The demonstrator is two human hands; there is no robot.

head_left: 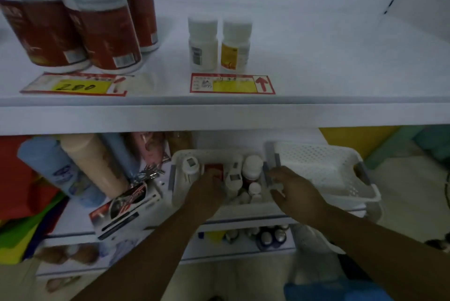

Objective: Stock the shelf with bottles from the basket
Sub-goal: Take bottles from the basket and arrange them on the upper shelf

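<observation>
**Both hands at the basket, two small bottles on the upper shelf**

On the upper shelf [316, 96], at the far left, three large red-labelled bottles [80, 28] stood together behind a price tag [75, 85] marked "200". Toward the middle, two small white bottles [219, 45] stood upright just beside each other, the right one with a yellow label. A second price tag [232, 84] with a red arrow lay directly in front of them.

On the lower shelf, tall pastel bottles [73, 169] leaned at the left, with a dark printed box [126, 205] near them. The white basket [180, 162] sat to the right of that box and contained several white-capped bottles [253, 166], most of them lying or tilted.

Your left hand [207, 193] reached down into the basket. Its fingers curled downward among the contents, at a red-labelled item [214, 169]. You cannot tell from this view whether those fingers were clamped on anything, as the back of the hand hid them.

Your right hand [294, 191] was over the basket's right end. Its fingers were spread apart and loosely bent, and the fingertips were at the rim near the grey handle [266, 169]. No object was visibly gripped.

Just beside it, to the right, stood a second white perforated basket [323, 169].
</observation>
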